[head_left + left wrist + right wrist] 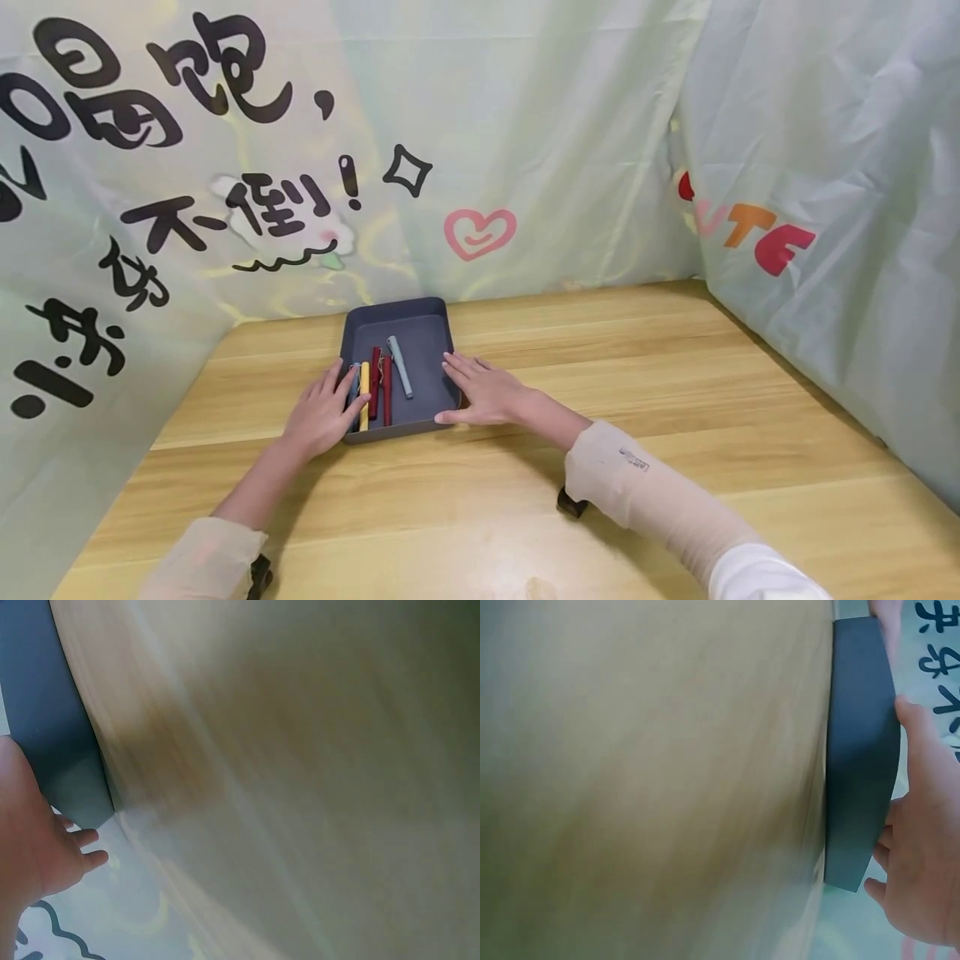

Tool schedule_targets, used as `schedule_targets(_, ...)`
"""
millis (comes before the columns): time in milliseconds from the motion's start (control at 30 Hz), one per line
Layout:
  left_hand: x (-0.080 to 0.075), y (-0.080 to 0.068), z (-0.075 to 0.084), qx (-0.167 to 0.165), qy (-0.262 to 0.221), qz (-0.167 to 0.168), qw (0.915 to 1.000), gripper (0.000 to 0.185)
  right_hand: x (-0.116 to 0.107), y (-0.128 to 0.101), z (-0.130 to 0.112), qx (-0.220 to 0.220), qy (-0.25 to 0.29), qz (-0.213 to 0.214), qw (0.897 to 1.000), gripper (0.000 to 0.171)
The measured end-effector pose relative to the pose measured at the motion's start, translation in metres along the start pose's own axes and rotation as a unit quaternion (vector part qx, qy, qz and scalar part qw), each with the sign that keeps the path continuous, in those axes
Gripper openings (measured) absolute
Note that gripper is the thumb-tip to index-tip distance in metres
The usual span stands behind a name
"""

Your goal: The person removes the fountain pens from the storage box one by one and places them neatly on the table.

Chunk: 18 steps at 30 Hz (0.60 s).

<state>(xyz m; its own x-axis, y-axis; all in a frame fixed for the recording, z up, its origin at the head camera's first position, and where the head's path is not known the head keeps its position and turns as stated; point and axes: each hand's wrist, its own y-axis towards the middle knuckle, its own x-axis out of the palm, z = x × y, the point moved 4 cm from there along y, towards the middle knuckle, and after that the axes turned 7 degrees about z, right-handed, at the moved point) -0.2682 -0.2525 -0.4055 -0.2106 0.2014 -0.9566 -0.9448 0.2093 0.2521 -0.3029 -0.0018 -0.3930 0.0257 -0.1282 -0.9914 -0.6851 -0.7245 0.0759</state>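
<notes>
A shallow dark grey tray (429, 342) lies on the wooden table, with several pens inside it. A yellow pen (364, 387), a red pen (375, 387), another red pen (387, 396) and a pale blue pen (401, 367) show plainly. The blue pen (354, 392) is partly hidden by my left hand (318, 412). That hand rests at the tray's left side, its thumb reaching over the rim above the pens. My right hand (486, 393) touches the right side with fingers extended, thumb at the front corner. In the right wrist view, the thumb tip lies at the rim.
The wooden table (645, 375) stretches to both sides and in front of the tray. A printed cloth backdrop (570, 150) rises just behind the tray, and another cloth wall (840, 150) stands along the right edge. Dark straps sit under both forearms.
</notes>
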Motion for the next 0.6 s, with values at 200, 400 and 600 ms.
schedule_targets(200, 0.002, 0.004, 0.012, 0.001, -0.005, 0.002, 1.0000, 0.066, -0.002, -0.009, 0.009, 0.008, 0.018, -0.002, 1.000, 0.093)
schedule_targets(400, 0.004, 0.007, 0.022, -0.005, -0.004, -0.009, 0.9999, 0.067, -0.004, -0.016, 0.015, 0.003, 0.032, 0.005, 0.999, 0.093)
schedule_targets(600, 0.007, 0.009, 0.029, -0.002, -0.003, -0.011, 0.9999, 0.067, -0.003, -0.022, 0.020, 0.006, 0.038, 0.012, 0.999, 0.092)
